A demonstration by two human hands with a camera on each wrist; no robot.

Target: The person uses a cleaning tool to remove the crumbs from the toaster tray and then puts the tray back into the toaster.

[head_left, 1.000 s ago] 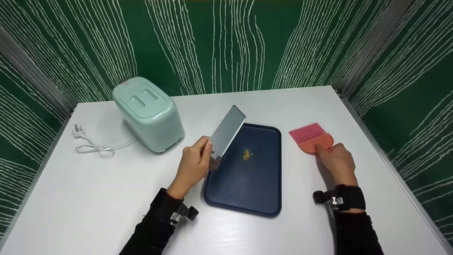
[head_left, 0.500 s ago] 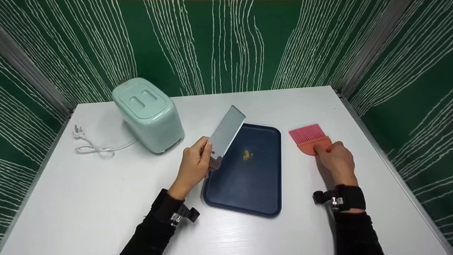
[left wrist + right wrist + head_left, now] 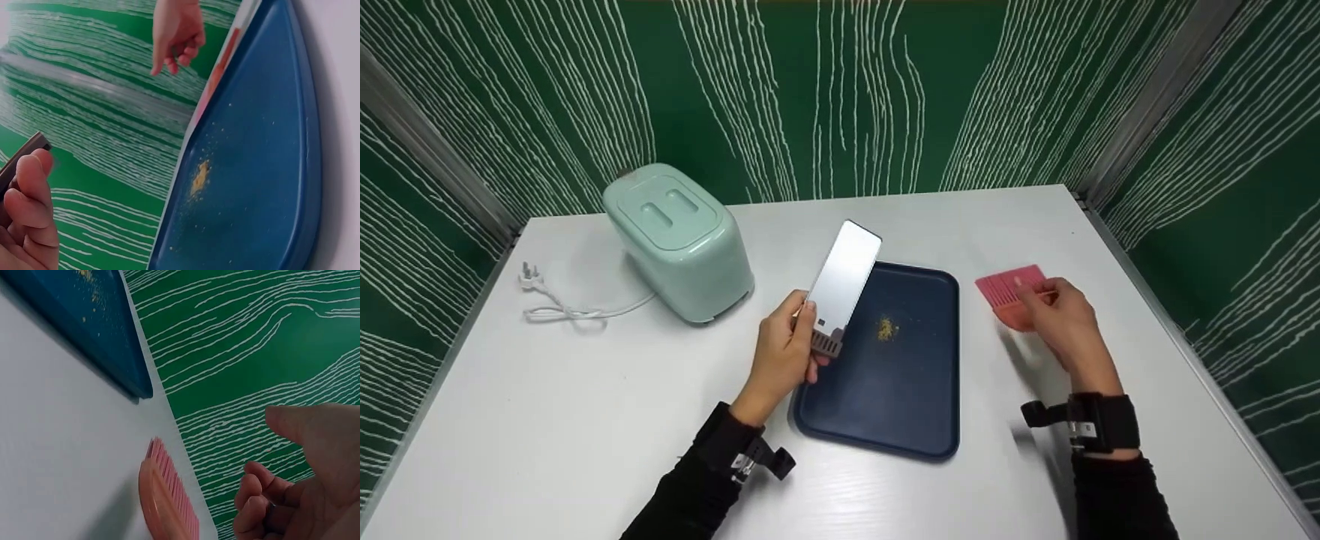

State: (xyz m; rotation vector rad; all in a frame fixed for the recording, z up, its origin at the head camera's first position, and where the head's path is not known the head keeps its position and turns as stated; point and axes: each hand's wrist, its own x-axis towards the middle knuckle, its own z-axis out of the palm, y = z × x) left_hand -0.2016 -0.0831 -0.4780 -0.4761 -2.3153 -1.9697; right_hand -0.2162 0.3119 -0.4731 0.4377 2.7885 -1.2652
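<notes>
My left hand (image 3: 784, 345) grips a toaster crumb tray (image 3: 847, 274), a thin silvery metal plate with a brown slotted end, tilted over the left edge of a dark blue tray (image 3: 877, 405). Yellowish crumbs (image 3: 886, 328) lie in a small heap on the blue tray, with finer specks around it. To the right, a small brush (image 3: 1009, 318) with pink bristles and an orange handle lies on the table. Just above it is my right hand (image 3: 1069, 322), thumb apart and fingers loosely bent; the right wrist view shows a gap between these fingers and the brush (image 3: 163, 500).
A mint-green toaster (image 3: 682, 247) stands back left on the white table (image 3: 585, 435), its white cord and plug (image 3: 562, 307) lying beside it. Green walls with white wavy lines (image 3: 870, 97) enclose the back and sides.
My right hand has let go of the brush and lifted off it. My left hand has turned the crumb tray so its flat face shows more and reflects brightly.
</notes>
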